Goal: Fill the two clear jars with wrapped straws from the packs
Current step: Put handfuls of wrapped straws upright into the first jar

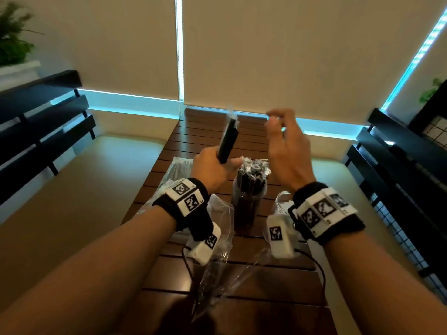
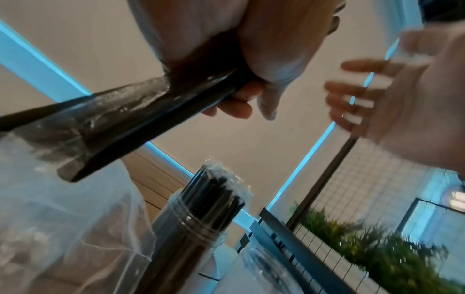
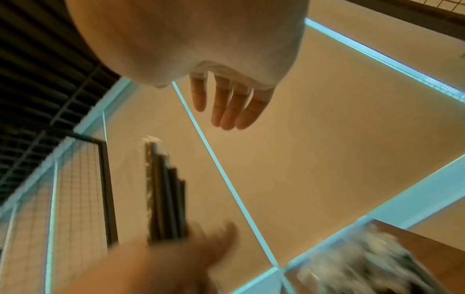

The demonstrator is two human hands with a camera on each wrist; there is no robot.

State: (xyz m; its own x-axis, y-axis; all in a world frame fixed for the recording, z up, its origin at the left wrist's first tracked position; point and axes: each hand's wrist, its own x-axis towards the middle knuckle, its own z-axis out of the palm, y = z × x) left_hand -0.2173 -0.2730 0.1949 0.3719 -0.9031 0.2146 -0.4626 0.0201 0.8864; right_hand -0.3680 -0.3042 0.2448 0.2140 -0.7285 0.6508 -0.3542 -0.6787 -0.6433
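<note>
My left hand (image 1: pixel 212 165) grips a bundle of black wrapped straws (image 1: pixel 228 141) near its lower end and holds it upright and tilted above the table. The left wrist view shows the same bundle (image 2: pixel 120 123) clasped in the fingers (image 2: pixel 239 99). My right hand (image 1: pixel 283 141) hovers beside it, fingers loosely spread, holding nothing; in the right wrist view its fingers (image 3: pixel 226 103) hang straight. A clear jar (image 1: pixel 248 201) packed with black straws stands below between the hands. A second clear jar (image 1: pixel 281 204) sits behind my right wrist, mostly hidden.
Crumpled clear plastic packs (image 1: pixel 217 238) lie on the slatted wooden table (image 1: pixel 254 298), and another pack with straws (image 1: pixel 176 168) lies at the left. Black benches (image 1: pixel 43 122) flank both sides. A wire grid panel (image 1: pixel 430 131) stands at the right.
</note>
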